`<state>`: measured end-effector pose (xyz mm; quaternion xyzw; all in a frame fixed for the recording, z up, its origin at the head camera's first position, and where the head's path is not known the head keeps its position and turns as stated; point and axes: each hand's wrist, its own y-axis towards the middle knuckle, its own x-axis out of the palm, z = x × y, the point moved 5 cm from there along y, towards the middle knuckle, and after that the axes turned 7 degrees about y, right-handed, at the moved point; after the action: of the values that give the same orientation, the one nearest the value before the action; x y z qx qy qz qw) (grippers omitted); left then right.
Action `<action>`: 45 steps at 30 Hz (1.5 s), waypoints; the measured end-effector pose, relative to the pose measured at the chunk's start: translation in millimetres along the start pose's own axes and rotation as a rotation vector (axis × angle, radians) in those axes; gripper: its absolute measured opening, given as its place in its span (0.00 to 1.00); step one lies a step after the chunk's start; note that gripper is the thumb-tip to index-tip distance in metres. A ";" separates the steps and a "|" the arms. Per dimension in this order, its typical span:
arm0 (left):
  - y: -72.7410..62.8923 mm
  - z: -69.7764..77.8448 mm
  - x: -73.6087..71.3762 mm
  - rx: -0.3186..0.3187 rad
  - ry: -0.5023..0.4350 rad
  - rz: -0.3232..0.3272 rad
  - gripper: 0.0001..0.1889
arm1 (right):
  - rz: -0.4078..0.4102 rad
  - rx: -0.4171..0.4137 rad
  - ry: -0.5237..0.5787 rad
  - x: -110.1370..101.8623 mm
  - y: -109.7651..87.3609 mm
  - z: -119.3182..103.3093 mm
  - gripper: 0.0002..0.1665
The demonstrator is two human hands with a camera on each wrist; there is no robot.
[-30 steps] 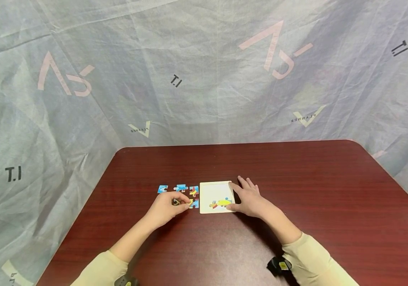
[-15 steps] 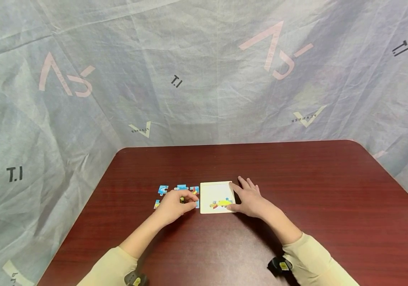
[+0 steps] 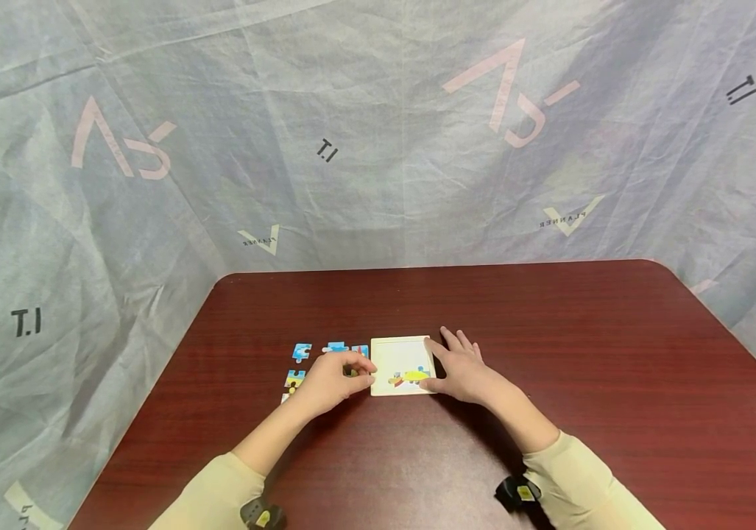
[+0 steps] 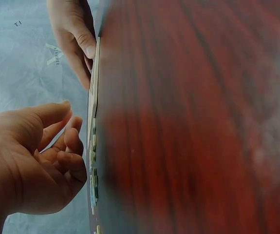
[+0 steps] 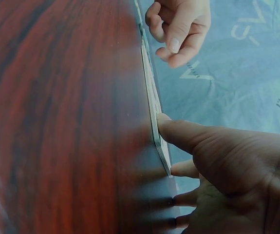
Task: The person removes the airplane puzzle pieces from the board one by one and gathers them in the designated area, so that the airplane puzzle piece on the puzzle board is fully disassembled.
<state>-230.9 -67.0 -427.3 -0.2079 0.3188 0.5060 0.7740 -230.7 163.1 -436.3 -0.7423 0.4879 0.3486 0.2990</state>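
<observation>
A square, pale puzzle tray (image 3: 391, 357) lies flat on the table, with a few joined pieces (image 3: 411, 377) in its lower right. My right hand (image 3: 464, 372) rests at the tray's right edge, fingers spread, thumb and forefinger touching its frame. By the tray's left edge hovers my left hand (image 3: 331, 381), thumb and forefinger apart and the other fingers loosely curled. Nothing shows between those fingertips in the left wrist view. Loose jigsaw pieces surround that hand: a blue one (image 3: 301, 352), another blue one (image 3: 336, 347) and a yellow-blue one (image 3: 294, 379). The hand hides others.
The dark red wooden table (image 3: 550, 324) extends well beyond the tray on the right and in front. Behind it hangs a grey printed cloth (image 3: 378, 184). Black straps with small devices sit at both wrists, such as the right strap (image 3: 515, 492).
My left hand has moved right across the loose pieces to the tray's left edge, uncovering pieces at the far left. The right hand and the tray have stayed put.
</observation>
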 end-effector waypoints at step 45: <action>20.3 19.3 26.5 0.007 0.058 -0.053 0.09 | -0.004 0.020 -0.028 -0.1 1.8 0.9 0.47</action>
<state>-236.4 -29.1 -432.2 -0.2283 0.3373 0.4779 0.7782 -232.6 163.2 -437.0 -0.7354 0.4856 0.3535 0.3137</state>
